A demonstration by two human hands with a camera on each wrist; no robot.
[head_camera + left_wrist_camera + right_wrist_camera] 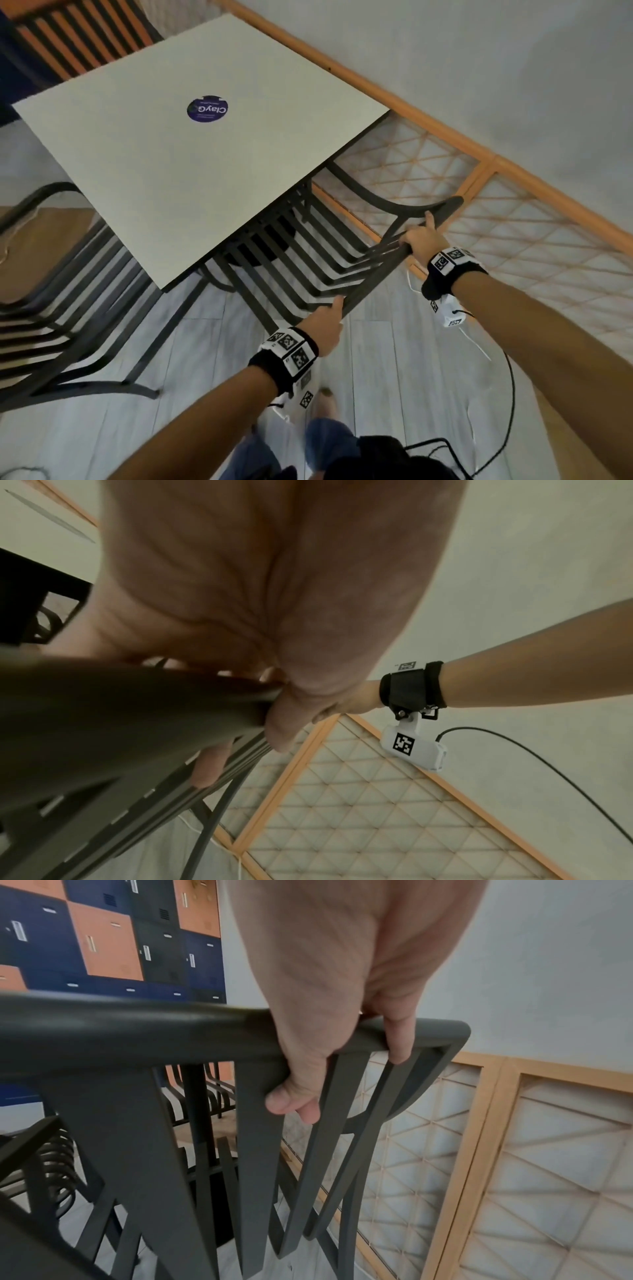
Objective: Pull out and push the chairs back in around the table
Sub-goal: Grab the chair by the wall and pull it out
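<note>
Hands grip the top rail of a dark slatted chair (301,260) at the near right side of the table (144,164). The left hand (323,325) holds the near end of the rail, its fingers curled under the bar and the thumb lying along the top. In the left wrist view the palm sits on the bar with fingertips (209,769) showing below it. The right hand (419,240) holds the far end of the same rail, close to its corner. In the right wrist view the fingers (294,1102) wrap over the bar and down between the back slats, with one finger hooked over the rail beside the corner. Both hands are closed around the rail, which runs between them.

The chair's seat is partly under the tabletop, and its back leans toward the person. Its curved right armrest (376,198) reaches toward a wooden lattice screen (513,219) along the wall on the right. A second dark chair (51,308) stands at the left side of the table, and a third with orange slats (78,37) stands at the far side. A round purple sticker (207,108) lies on the tabletop.
</note>
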